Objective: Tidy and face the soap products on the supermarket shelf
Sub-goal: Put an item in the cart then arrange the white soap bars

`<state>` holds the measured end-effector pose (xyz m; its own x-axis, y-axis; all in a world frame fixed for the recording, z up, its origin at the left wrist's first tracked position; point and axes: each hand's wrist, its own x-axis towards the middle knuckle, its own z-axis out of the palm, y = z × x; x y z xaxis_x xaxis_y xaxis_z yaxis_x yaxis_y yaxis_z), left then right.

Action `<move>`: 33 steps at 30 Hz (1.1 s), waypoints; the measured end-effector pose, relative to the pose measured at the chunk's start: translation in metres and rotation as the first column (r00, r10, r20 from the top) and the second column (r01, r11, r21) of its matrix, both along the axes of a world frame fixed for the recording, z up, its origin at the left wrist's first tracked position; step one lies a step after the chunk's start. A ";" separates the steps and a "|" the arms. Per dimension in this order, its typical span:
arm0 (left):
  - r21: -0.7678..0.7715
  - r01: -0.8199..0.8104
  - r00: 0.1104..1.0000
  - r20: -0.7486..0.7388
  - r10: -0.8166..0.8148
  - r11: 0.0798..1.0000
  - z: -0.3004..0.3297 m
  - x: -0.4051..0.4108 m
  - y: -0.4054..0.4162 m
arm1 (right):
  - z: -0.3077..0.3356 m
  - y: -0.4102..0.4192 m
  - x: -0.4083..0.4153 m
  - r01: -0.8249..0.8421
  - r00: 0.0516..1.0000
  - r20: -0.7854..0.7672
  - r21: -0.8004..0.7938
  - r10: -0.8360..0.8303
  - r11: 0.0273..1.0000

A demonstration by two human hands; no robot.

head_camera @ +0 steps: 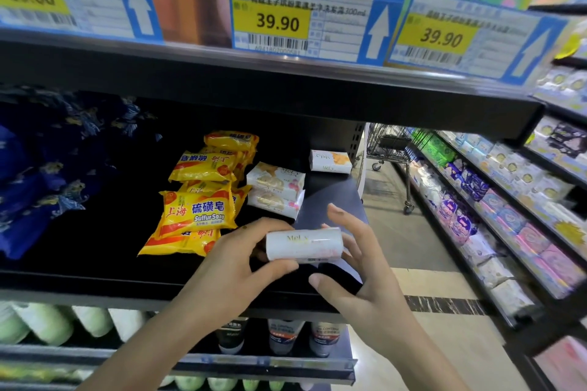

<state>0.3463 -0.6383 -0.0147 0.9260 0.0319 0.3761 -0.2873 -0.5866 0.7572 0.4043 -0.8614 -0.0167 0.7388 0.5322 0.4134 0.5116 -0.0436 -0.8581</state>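
Both bare forearms rise from the bottom of the frame toward the centre. The left hand (235, 259) curls its thumb and fingers round the left end of a white soap box (304, 245). The right hand (359, 267) cups the box's right end, index finger raised, thumb stretched out below.

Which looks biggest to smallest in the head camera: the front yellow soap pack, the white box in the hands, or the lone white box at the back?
1. front yellow soap pack
2. white box in the hands
3. lone white box at the back

The held box is nearest, so real sizes are unsure.
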 end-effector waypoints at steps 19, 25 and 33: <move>-0.315 0.066 0.985 -0.130 -0.112 0.947 0.005 0.002 0.001 | -0.001 -0.003 0.005 -0.005 0.999 0.031 -0.027 0.006 1.000; -0.236 0.065 0.987 -0.129 -0.097 0.970 0.005 0.002 0.001 | -0.002 -0.004 0.008 -0.046 0.991 -0.121 0.082 0.056 0.996; -0.121 0.096 0.988 -0.112 -0.109 0.988 0.005 0.002 0.005 | 0.006 -0.008 0.008 -0.052 0.954 -0.286 0.128 0.088 0.990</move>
<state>0.3482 -0.6335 -0.0098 0.9643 -0.0287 0.2633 -0.2460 -0.4660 0.8499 0.4122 -0.8697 -0.0110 0.7988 0.5472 0.2500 0.2381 0.0939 -0.9667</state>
